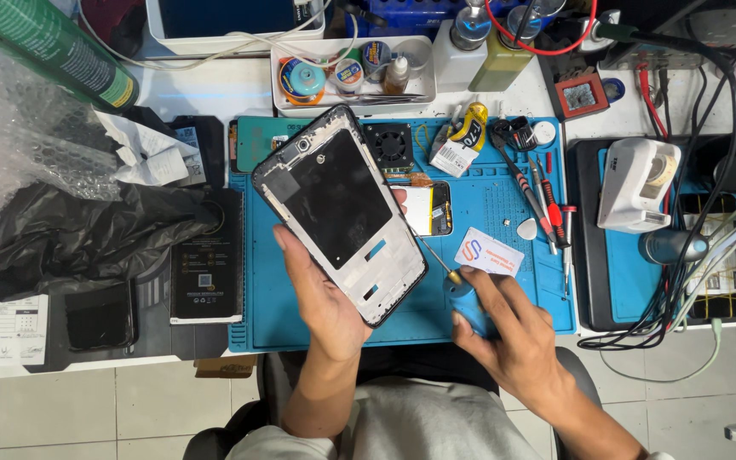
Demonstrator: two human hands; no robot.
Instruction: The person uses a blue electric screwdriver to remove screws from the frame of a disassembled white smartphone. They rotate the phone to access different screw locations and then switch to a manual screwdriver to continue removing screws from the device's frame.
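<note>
Two hands work over the blue mat (504, 213). Left hand (321, 294) grips the phone frame (338, 213) in the air; it could slip and crack. Right hand (504, 328) is closed on a screwdriver (457, 290), whose tip might scratch.

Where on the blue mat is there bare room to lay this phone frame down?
Bare mat lies along the front-left edge, below the phone frame in the left hand. The strip under the white card is partly free. Crowded: the screwdrivers at right, and the fan at back.

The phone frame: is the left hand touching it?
Touching. The head view shows the left hand under the phone frame, its fingers wrapped around the far edge, holding it above the blue mat.
</note>
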